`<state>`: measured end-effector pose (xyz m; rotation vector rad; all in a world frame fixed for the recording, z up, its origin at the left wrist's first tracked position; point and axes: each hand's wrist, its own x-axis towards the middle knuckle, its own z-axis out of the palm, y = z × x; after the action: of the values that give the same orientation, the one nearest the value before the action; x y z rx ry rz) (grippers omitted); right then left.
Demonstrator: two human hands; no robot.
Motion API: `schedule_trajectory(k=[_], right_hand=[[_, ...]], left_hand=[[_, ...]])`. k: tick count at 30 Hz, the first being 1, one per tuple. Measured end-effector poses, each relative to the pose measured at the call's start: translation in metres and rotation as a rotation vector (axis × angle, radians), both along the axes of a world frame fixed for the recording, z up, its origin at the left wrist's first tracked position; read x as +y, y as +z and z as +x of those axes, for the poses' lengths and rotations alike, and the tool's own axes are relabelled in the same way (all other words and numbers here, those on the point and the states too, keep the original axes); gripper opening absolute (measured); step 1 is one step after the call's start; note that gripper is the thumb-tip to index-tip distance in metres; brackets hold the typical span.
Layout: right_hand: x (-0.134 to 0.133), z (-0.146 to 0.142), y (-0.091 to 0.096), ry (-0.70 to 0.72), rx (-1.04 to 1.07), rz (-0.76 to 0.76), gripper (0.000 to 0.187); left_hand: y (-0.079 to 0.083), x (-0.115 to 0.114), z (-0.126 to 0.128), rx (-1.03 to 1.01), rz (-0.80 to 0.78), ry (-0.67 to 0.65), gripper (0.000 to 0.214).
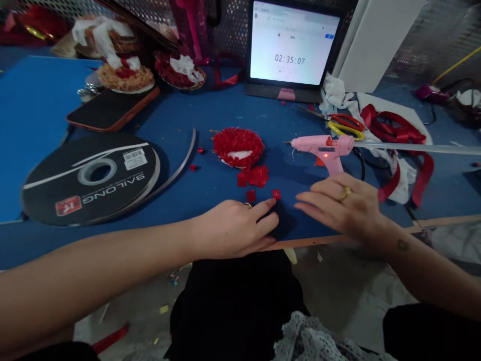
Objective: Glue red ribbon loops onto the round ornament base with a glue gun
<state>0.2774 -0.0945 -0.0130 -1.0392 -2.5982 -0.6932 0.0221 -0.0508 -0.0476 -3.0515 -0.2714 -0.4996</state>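
Observation:
My left hand [235, 228] lies near the front edge of the blue table [176, 165], its index finger stretched toward a small red ribbon square [276, 194]. My right hand [345, 208] hovers flat just right of that square, fingers extended and holding nothing. Another red square [250, 195] and a small pile of red pieces [255, 176] lie just beyond my fingers. Behind them sits a round red ruffled ornament [238, 145]. A pink glue gun [325, 150] stands right behind my right hand, its nozzle pointing left.
A large black ribbon spool [90, 178] lies at the left, with a phone [108, 108] behind it. A tablet [291, 45] showing a timer stands at the back. Scissors [343, 125] and red ribbon [398, 133] lie at the right. Finished ornaments [126, 75] sit at the back left.

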Motion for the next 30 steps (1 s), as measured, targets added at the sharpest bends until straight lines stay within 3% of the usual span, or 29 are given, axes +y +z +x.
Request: schedule_trajectory(k=[4, 8, 12, 18, 23, 30], right_hand=[[0.012, -0.016, -0.003, 0.051, -0.073, -0.018, 0.018], [0.018, -0.02, -0.003, 0.011, -0.122, -0.179, 0.034], [0.02, -0.02, -0.005, 0.023, -0.103, -0.282, 0.036], [0.021, -0.018, -0.011, 0.091, -0.146, -0.106, 0.03], [0.024, -0.019, -0.013, 0.216, -0.075, 0.192, 0.017], [0.022, -0.022, -0.007, 0.23, 0.076, 0.197, 0.004]], left_hand=[[-0.001, 0.0, 0.0, 0.002, -0.007, 0.007, 0.026], [0.0, 0.0, 0.0, 0.007, -0.013, 0.009, 0.024], [-0.001, 0.0, 0.0, 0.006, -0.025, 0.004, 0.024], [0.0, 0.001, -0.002, -0.042, -0.06, -0.002, 0.024], [0.002, 0.005, -0.006, -0.204, -0.082, 0.103, 0.018], [0.0, 0.01, -0.002, -0.369, -0.054, 0.18, 0.016]])
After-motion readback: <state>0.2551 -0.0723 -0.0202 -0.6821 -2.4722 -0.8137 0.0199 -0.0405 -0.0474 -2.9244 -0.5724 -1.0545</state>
